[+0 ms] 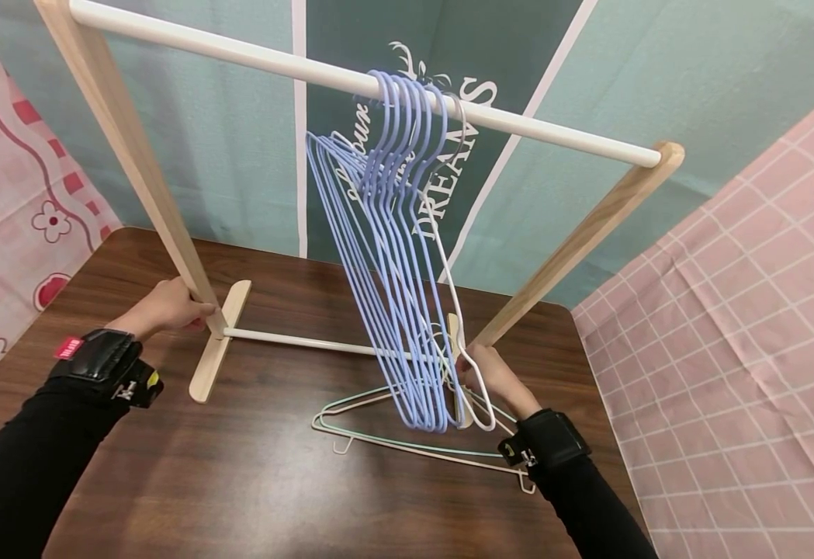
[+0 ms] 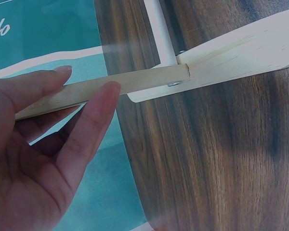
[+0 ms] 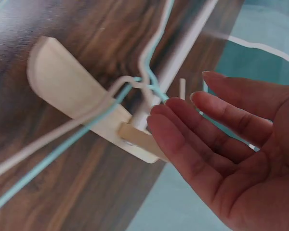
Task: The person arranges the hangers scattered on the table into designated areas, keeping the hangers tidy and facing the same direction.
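A clothes rack with wooden posts and a white top rail [image 1: 239, 48] stands on the table. My left hand [image 1: 178, 304] grips the left post [image 2: 149, 79] low down, thumb and fingers on either side of it. At the foot of the right post [image 1: 567, 241] is my right hand [image 1: 493, 376], fingers loosely extended and overlapping the post in the right wrist view. Several blue hangers [image 1: 396, 256] and one white hanger [image 1: 457, 303] hang bunched from the rail, the white one partly in front of my right hand. Beige [image 3: 43, 153] and mint hangers [image 3: 43, 166] lie across the right foot [image 3: 62, 77].
A white lower bar [image 1: 309, 341] joins the two feet. The left foot [image 1: 207, 369] rests flat on the brown wooden table [image 1: 239, 481]. Behind hangs a green curtain [image 1: 239, 155] with lettering; pink cloths [image 1: 742, 326] border both sides.
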Motion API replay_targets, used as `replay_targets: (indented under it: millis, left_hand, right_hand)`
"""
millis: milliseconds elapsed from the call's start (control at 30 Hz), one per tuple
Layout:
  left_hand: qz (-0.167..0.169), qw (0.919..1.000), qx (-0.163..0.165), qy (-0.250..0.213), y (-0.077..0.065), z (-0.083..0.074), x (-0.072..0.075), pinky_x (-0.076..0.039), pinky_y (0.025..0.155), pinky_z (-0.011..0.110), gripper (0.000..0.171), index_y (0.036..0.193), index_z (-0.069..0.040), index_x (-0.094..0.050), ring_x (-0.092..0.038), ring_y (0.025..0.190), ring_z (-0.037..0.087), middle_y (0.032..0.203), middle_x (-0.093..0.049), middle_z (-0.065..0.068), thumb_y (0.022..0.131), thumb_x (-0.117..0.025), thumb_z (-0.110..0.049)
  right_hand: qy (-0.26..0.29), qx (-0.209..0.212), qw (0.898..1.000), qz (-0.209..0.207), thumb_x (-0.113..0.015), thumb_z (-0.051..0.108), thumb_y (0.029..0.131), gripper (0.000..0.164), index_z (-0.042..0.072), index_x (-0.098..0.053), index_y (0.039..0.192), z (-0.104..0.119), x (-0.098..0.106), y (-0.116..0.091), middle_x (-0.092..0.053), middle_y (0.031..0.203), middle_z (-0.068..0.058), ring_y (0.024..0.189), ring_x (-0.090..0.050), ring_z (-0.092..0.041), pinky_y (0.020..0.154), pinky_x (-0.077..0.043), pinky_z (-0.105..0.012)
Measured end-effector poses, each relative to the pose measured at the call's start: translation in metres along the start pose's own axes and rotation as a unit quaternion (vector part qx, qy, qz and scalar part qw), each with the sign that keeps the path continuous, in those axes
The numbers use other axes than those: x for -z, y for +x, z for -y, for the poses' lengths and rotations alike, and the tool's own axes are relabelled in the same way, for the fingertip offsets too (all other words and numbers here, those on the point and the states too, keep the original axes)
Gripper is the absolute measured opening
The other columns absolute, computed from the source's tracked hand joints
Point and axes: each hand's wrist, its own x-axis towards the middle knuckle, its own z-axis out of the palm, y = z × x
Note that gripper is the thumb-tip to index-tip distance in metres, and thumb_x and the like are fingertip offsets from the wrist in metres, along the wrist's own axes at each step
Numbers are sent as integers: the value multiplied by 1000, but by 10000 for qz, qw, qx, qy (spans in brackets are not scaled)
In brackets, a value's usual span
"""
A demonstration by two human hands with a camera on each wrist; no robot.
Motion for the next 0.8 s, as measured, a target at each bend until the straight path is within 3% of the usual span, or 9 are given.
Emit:
replay_targets:
  millis: [133,233,400,567,800]
  left_hand:
    - [16,10000,3,-7,0,0,-1,-52,58,37,34,102,22,-51,-64,67,29,71,-63,17,89,-55,-9]
    - [32,10000,2,-32,0,0,-1,-52,58,37,34,102,22,-50,-64,68,30,72,-63,18,89,-55,-9]
    - [24,10000,23,-62,1,0,-2,-52,57,35,35,103,22,-50,-64,68,30,73,-63,19,89,-55,-9]
    - [21,9999,80,-109,1,-1,-3,-52,57,34,36,104,22,-50,-64,68,29,74,-63,21,89,-56,-10]
    - [35,10000,68,-62,-1,-3,-3,-52,56,34,34,102,22,-51,-64,66,26,74,-63,22,89,-55,-10]
  right_hand:
    - [-103,-47,9998,-155,-54,-7,60,15,7,-59,60,-6,-7,0,-52,52,3,48,-46,-10,45,-39,-23]
    - [-135,14,9993,-352,-64,-2,62,10,8,-62,63,-9,-14,-1,-56,57,3,53,-49,-10,49,-40,-23]
    - [242,91,9983,-523,-64,-4,69,8,3,-62,67,-17,-27,-3,-59,64,-2,53,-46,-5,51,-42,-22]
    - [36,348,9960,-820,-62,-7,66,15,6,-56,59,-27,-37,-1,-48,55,1,51,-40,-9,48,-35,-22]
    - [-234,285,9947,-964,-53,-8,67,30,14,-39,52,-28,-44,-2,-29,50,8,47,-33,-10,44,-27,-22]
